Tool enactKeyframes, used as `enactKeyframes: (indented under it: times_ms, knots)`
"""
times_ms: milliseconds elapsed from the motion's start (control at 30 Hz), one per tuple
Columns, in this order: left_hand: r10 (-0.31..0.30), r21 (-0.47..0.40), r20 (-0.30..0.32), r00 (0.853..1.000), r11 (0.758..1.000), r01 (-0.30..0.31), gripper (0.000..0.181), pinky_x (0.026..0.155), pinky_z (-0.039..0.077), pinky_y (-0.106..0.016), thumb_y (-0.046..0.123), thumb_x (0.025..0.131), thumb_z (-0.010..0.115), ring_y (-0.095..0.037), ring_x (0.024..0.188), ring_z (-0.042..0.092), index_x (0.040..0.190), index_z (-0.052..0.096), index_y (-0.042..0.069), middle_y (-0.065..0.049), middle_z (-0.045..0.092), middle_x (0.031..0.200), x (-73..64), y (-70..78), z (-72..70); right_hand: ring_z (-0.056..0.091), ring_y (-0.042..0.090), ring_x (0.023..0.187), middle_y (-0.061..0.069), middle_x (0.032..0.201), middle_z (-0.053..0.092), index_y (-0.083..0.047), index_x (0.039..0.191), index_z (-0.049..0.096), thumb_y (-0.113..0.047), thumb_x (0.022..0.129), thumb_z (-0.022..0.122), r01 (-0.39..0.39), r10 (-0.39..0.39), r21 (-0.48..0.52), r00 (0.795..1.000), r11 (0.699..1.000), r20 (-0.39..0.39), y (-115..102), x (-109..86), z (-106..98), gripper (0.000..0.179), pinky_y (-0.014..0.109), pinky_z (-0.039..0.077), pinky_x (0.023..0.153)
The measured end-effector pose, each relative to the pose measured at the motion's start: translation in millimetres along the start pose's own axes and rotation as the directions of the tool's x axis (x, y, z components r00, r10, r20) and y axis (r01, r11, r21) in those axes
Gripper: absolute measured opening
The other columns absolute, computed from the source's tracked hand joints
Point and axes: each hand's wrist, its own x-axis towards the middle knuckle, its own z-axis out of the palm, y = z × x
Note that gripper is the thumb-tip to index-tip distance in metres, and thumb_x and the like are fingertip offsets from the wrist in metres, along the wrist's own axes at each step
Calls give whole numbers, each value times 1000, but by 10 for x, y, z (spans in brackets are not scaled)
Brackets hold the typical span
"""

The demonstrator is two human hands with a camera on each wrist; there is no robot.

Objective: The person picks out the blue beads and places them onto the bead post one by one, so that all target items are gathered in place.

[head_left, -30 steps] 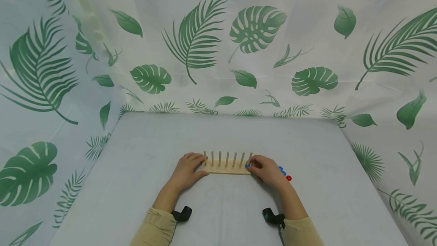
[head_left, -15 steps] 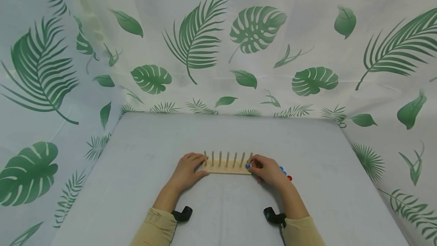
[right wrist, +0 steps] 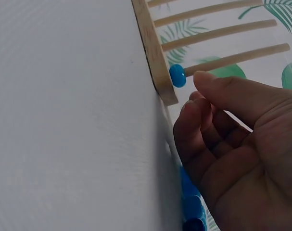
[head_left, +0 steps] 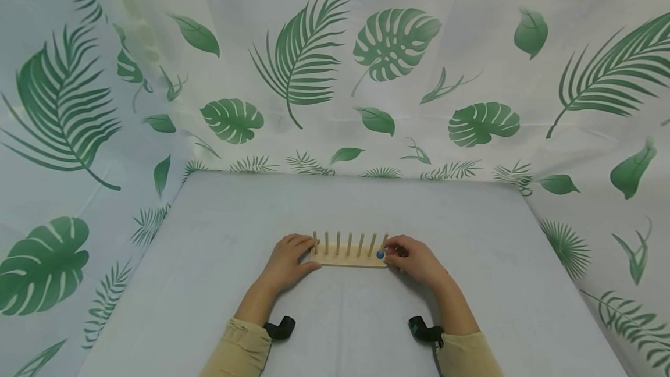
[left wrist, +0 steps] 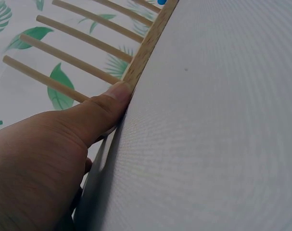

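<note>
A wooden peg board with a row of upright pegs lies on the table. My left hand grips its left end, the thumb pressed on the near edge in the left wrist view. Down at the foot of the rightmost peg sits a blue bead, threaded on and resting against the board. Just beside that peg, my right hand has loosely bent fingers. The right wrist view shows a small gap between its thumb and the bead, with nothing held.
Several blue beads lie on the table past the right hand, mostly hidden behind it in the head view. A leaf-patterned curtain hangs behind the grey-white table.
My right fingers have let go of the blue bead and drawn slightly to the right, leaving it at the rightmost peg's base. The left hand stays in place.
</note>
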Motion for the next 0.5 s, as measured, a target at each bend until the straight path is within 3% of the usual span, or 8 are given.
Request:
enactKeyframes:
  times_ms: [300,500]
  knots:
    - [9,3,-5,1000,1000,-9,60,117,35,-49,48,88,70,-29,132,50,138,59,18,-3,60,137,-1,6,-5,60,15,88,0,103,68,-20,120,67,-24,97,65,-25,22,-43,997,999,-68,74,-133,-317,24,28,52,69]
    - [12,-6,-8,1000,1000,-12,60,117,35,-50,48,88,70,-30,131,50,138,59,16,-4,60,137,-5,-1,-6,56,21,90,4,105,64,-20,125,65,-38,98,62,-146,140,-59,985,987,-97,268,-259,-586,32,28,51,69]
